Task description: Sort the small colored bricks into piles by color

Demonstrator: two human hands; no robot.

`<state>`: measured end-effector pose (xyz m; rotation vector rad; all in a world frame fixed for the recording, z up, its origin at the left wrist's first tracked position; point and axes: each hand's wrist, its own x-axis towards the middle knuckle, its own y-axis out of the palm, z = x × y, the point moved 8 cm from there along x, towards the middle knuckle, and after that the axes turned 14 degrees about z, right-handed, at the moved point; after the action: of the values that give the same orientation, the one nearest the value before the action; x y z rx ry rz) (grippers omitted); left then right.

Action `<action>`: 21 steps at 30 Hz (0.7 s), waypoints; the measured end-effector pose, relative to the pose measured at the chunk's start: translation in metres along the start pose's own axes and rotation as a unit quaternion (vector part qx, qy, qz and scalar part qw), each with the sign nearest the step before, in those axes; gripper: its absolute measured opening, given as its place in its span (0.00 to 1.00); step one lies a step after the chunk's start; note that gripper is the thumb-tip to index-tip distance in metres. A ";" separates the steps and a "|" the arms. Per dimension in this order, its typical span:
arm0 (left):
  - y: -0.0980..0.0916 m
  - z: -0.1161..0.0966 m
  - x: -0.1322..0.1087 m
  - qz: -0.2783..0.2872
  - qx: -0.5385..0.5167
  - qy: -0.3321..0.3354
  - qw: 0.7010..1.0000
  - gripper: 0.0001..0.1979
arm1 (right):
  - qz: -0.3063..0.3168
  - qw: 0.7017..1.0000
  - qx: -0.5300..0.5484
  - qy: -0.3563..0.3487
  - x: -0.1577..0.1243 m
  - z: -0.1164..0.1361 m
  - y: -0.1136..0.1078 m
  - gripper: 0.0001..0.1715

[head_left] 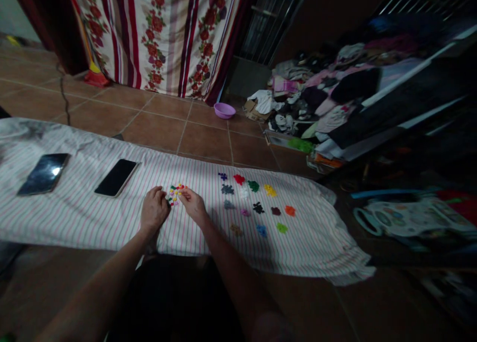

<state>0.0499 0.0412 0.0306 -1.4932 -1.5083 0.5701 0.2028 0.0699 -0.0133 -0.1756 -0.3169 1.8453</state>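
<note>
A mixed cluster of tiny coloured pieces (pixel 175 195), yellow, red, green, pink and white, lies on the striped cloth between my hands. At its left edge rests my left hand (pixel 154 209), fingers curled in; what they hold, if anything, is hidden. From the right, my right hand (pixel 193 205) reaches to the cluster with thumb and finger pinched together, and anything in the pinch is too small to name. Further right, similar pieces sit in small piles by colour, among them a red pile (pixel 239 179), a yellow pile (pixel 270 190), a black pile (pixel 258 208) and an orange pile (pixel 289 211).
The striped cloth (pixel 208 232) covers a long low surface. On its left lie a dark phone (pixel 116 178) and a dark tablet-like device (pixel 43 174). Beyond are a tiled floor (pixel 149 128), a purple basin (pixel 224 111), a floral curtain (pixel 156 39) and heaped clothes (pixel 316 88).
</note>
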 end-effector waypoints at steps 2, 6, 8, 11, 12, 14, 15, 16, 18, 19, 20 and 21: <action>0.000 -0.001 0.000 0.002 0.005 0.006 1.000 0.11 | -0.004 1.000 -0.008 0.000 -0.003 0.001 -0.002 0.12; 0.000 -0.001 0.000 0.000 0.014 0.009 1.000 0.11 | -0.004 1.000 -0.015 -0.005 -0.010 0.006 -0.006 0.15; 0.000 -0.001 0.000 -0.002 0.011 0.006 1.000 0.11 | -0.007 1.000 -0.014 -0.005 -0.015 0.007 -0.008 0.16; -0.001 -0.001 0.000 -0.004 0.000 0.004 1.000 0.12 | -0.017 1.000 -0.016 0.006 -0.024 0.009 -0.013 0.17; -0.002 -0.001 0.000 -0.005 -0.003 0.003 1.000 0.11 | -0.021 1.000 -0.018 0.013 -0.027 0.009 -0.014 0.17; -0.002 0.000 0.000 -0.004 -0.008 -0.002 1.000 0.11 | -0.028 0.999 -0.022 0.029 -0.034 0.008 -0.018 0.16; -0.002 0.000 -0.001 -0.003 -0.009 -0.005 1.000 0.11 | -0.032 0.999 -0.023 0.038 -0.037 0.007 -0.021 0.16; -0.001 0.001 -0.001 0.000 -0.010 -0.008 1.000 0.11 | -0.034 0.998 -0.025 0.046 -0.041 0.007 -0.023 0.15; 0.001 0.003 -0.002 0.008 -0.009 -0.011 1.000 0.11 | -0.041 0.997 -0.027 0.057 -0.049 0.006 -0.029 0.15; 0.001 0.004 -0.001 0.012 -0.008 -0.009 1.000 0.11 | -0.046 0.997 -0.027 0.061 -0.053 0.006 -0.032 0.14; 0.002 0.005 -0.001 0.016 -0.007 -0.004 1.000 0.11 | -0.051 0.996 -0.026 0.063 -0.057 0.007 -0.035 0.14; 0.003 0.006 -0.001 0.019 -0.007 0.005 1.000 0.11 | -0.055 0.996 -0.023 0.064 -0.060 0.007 -0.038 0.14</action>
<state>0.0465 0.0422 0.0256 -1.5365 -1.4818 0.5744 0.2535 0.0218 0.0029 -0.3014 -0.2754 1.7091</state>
